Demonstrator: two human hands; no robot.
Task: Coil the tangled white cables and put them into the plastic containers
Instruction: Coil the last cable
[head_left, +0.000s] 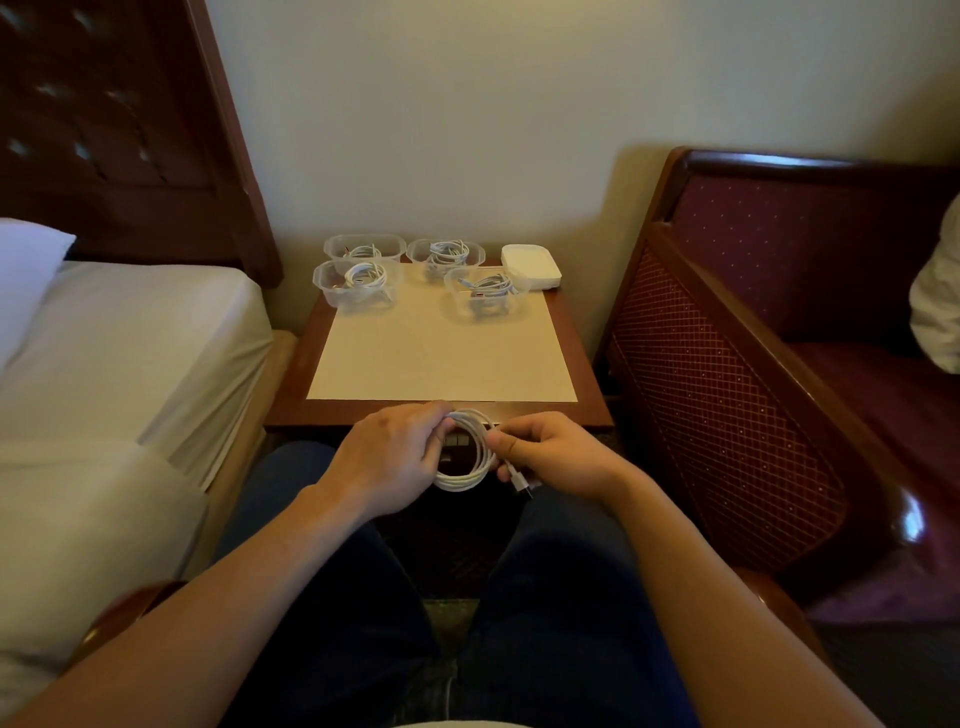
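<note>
Both hands pinch the coil (470, 451) just before the table (291, 400): left hand (392, 457) on its left side, right hand (550, 457) on its right with the plug end. The containers (358, 283) lie straight ahead at the far edge, about equally near to either hand.

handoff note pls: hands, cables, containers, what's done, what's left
Left hand grips the white cable coil by its left side; right hand pinches its right side, the plug end sticking out below.
Coil is held in front of the bedside table, over the lap.
Done: four clear containers each hold a cable.
Left: finish this coil and put it in a container. The white lidded box looks shut.
</note>
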